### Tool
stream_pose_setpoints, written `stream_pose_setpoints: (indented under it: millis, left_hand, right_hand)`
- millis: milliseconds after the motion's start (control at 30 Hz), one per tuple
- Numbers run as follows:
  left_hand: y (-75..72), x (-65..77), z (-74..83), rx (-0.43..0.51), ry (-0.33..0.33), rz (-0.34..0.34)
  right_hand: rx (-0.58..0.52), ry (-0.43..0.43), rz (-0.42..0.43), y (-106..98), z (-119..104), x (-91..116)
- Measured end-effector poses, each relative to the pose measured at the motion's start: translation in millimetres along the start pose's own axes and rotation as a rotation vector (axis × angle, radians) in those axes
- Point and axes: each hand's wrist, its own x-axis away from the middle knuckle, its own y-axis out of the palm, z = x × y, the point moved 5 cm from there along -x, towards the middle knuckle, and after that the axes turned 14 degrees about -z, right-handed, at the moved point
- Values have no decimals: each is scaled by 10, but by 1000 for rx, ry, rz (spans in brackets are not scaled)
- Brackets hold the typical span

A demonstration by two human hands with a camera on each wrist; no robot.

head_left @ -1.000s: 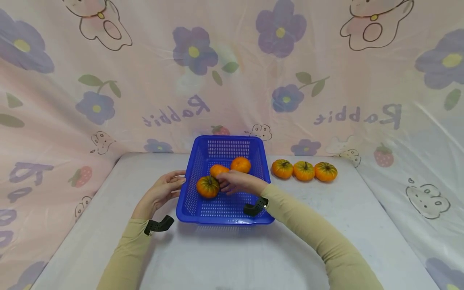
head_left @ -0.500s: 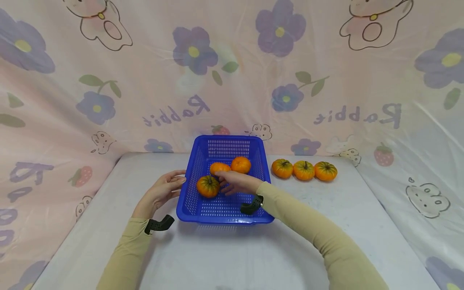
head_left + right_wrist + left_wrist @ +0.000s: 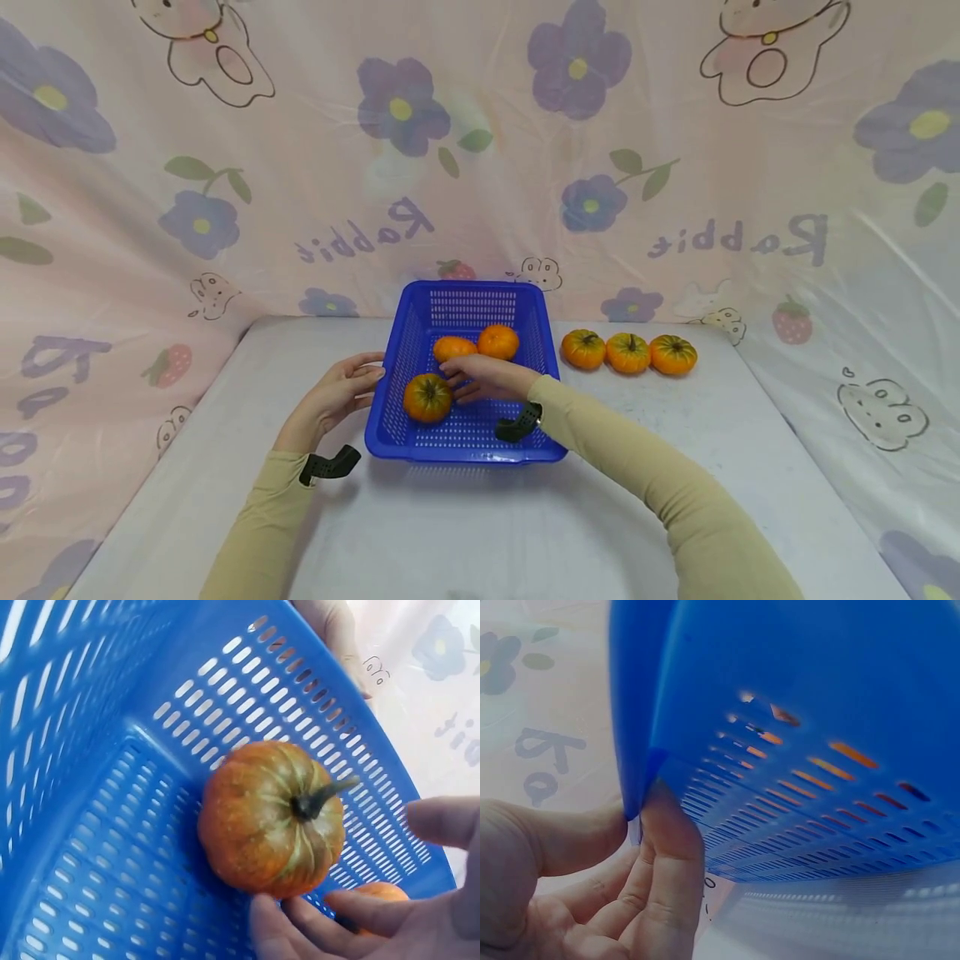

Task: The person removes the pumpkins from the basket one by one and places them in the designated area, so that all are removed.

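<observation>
A blue plastic basket (image 3: 465,455) with slotted walls stands on the white table. My left hand (image 3: 341,396) pinches its left rim between thumb (image 3: 577,841) and fingers, plain in the left wrist view. Inside, a small orange-green pumpkin (image 3: 427,399) with a dark stem sits near the left wall. Just right of it is my right hand (image 3: 486,377), thumb spread away and fingertips (image 3: 268,911) at the pumpkin's lower edge in the right wrist view. Behind that hand lie two plainer orange fruits (image 3: 498,342), one (image 3: 454,349) partly covered by it.
Three orange-green pumpkins stand in a row right of the basket: a left one (image 3: 583,349), a middle one (image 3: 628,353) and a right one (image 3: 673,355). A printed curtain (image 3: 480,167) hangs behind the table (image 3: 465,533).
The pumpkin in the basket has shifted slightly toward the front left, and a gap shows between it and the orange fruit behind. My left hand keeps its place on the rim.
</observation>
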Motion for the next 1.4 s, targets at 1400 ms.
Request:
stream_pose_setpoints:
  millis: [1400]
  left_hand:
    - [8, 7, -24, -3, 7, 10]
  right_hand:
    - [324, 82, -315, 210, 93, 19]
